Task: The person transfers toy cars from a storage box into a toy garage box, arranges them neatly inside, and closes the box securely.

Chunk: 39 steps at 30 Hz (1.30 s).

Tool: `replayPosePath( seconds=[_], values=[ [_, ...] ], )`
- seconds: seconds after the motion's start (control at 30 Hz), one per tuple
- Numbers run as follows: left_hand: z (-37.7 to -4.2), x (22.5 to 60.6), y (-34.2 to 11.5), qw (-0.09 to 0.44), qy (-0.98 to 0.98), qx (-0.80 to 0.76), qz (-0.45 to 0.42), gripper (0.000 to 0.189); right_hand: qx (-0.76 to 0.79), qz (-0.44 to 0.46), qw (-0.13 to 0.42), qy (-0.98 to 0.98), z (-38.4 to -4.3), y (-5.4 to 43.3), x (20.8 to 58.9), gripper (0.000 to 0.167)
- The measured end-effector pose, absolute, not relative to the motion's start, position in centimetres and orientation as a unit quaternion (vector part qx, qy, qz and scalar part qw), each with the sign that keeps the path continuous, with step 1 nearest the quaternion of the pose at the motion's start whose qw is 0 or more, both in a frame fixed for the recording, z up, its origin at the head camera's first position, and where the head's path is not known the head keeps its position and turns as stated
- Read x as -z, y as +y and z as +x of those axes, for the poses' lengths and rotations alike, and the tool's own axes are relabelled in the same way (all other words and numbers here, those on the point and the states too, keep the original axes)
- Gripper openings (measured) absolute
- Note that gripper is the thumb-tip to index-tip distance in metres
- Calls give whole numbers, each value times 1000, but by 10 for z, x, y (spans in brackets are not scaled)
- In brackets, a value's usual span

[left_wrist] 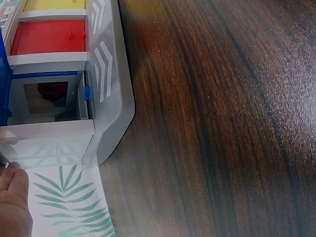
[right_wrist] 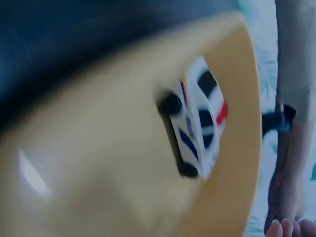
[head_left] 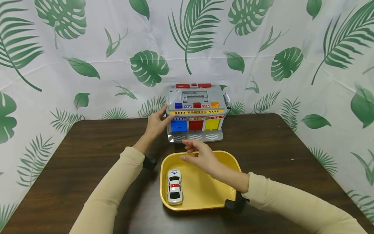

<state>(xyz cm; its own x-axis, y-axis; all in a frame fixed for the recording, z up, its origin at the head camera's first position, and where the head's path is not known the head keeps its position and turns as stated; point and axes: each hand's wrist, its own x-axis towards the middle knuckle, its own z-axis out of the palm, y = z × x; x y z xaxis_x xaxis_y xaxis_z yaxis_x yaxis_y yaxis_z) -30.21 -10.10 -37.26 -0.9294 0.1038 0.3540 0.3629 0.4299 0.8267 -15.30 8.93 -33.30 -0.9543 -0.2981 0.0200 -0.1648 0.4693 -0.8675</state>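
A grey toy emergency station (head_left: 196, 97) stands at the back of the table, with blue, red and yellow garage doors. My left hand (head_left: 156, 123) holds its left front corner, thumb at the front and fingers along the side. In the left wrist view the blue door (left_wrist: 5, 84) is raised and the bay behind it shows. My right hand (head_left: 203, 157) hovers over the far part of a yellow tray (head_left: 204, 208), fingers loosely bent around nothing. A white toy police car (head_left: 174, 187) with a red roof light bar lies in the tray's left part.
The dark wooden table (head_left: 96, 146) carries the station and the tray. Behind it hangs a white cloth (head_left: 111, 74) with green leaves. The station's red door (left_wrist: 49, 37) and yellow door (head_left: 212, 124) are down.
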Motion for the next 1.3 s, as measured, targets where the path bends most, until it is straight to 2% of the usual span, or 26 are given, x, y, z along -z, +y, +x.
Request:
replayPosePath(
  seconds=[0.17,0.6,1.3],
  values=[
    [-302,371,-101,122,-838,514,-138,68,514,-104,122,843,-139,90,342,49],
    [-303,371,-102,118,-839,513,-139,69,522,-71,251,812,-120,86,371,68],
    [-301,372,-101,118,-833,522,-140,68,513,-86,259,814,-118,76,388,77]
  ],
)
